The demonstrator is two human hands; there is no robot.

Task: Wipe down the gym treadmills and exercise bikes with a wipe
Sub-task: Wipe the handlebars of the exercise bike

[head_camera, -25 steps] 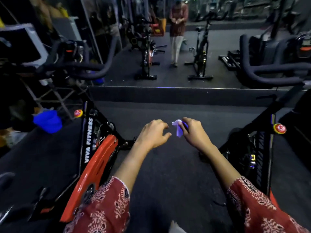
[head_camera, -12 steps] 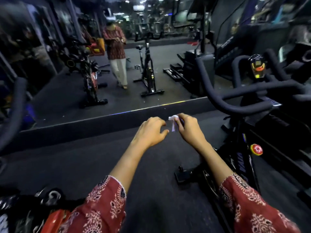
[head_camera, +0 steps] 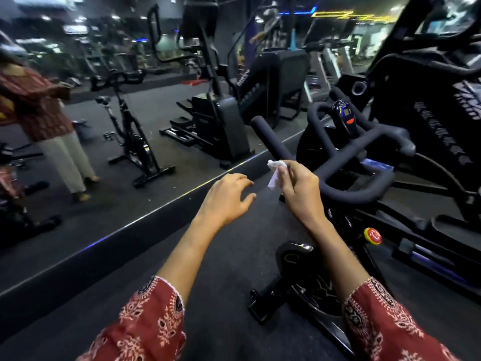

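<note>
Fig.: we've swung rt.; handlebar (head_camera: 273, 142) now beside right hand (head_camera: 302, 195) pinching wipe (head_camera: 275, 171), seemingly untouched, so wiping's next; left hand (head_camera: 226, 202) loose, empty.

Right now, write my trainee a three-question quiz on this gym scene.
1. True or false: the left hand holds the wipe.
2. What colour is the knob on the exercise bike frame? A green, B red, C white.
3. Fill in: the bike part nearest the wipe is the ___.
Key: 1 false, the right hand pinches it; 2 B; 3 handlebar.
</note>
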